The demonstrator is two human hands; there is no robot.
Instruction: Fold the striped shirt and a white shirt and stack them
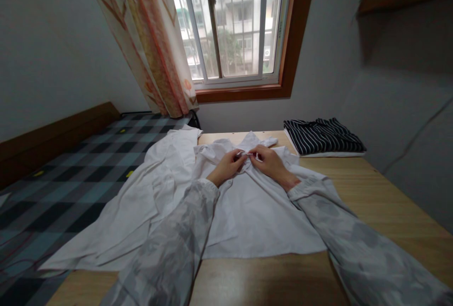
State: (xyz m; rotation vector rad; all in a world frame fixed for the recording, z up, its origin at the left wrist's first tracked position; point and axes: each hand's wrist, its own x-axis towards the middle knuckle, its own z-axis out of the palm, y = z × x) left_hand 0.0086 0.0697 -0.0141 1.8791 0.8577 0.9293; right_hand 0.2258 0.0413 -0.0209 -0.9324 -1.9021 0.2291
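Note:
A white button-up shirt (255, 221) lies spread on the wooden table, its collar toward the window and its hem toward me. Near the collar, my left hand (230, 166) pinches the front edge of the shirt between thumb and fingers. Facing it, my right hand (269, 163) is closed in a pinch on the same bit of cloth, the fingertips of both hands almost touching. The placket is slightly lifted there; any button between the fingers is too small to make out. Both forearms rest over the shirt in grey patterned sleeves.
Another white garment (138, 207) lies at the left, across the table edge and the plaid bedding (88, 169). A folded black-and-white striped garment (323, 136) sits on something white at the table's (375, 202) back right. A curtain (152, 37) hangs beside the window (233, 23).

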